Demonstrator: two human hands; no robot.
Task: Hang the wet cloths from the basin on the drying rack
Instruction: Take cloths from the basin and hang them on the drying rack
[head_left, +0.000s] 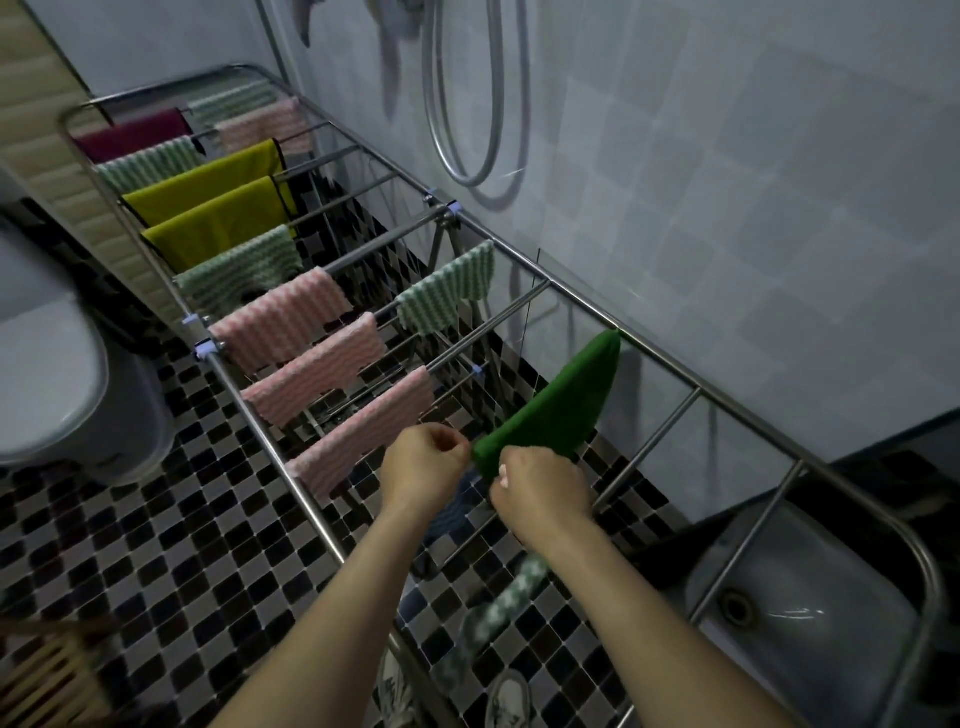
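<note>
Cloths already covered most of the drying rack (258, 431) in the head view. From its far left end toward the middle hung a maroon cloth (135, 136), two yellow cloths (208, 179), several pink striped cloths (283, 318) and green striped cloths (240, 266), each draped over its own bar. One more green striped piece sat alone by the far rail. Both hands worked near the rack's middle on a plain green cloth (563, 402). The right hand (543, 488) was clamped round its near end, fingers curled tight. The left hand (423, 457) had its fingers curled at the near corner, seemingly pinching the edge. The cloth stretched away from the hands, lifted above the bars, with its far tip reaching the far rail; it was not yet draped. Below the right forearm dangled another striped cloth (498, 608), blurred, and I could not tell whether the right hand held it too or a lower bar did. The basin (831, 649) lay under the rack's right end, and what showed of it held no cloths. By my reckoning the job was well past halfway: this green cloth needed laying over a bar, the dangling one perhaps after it, and the bars toward the right end stood bare to take them.
</note>
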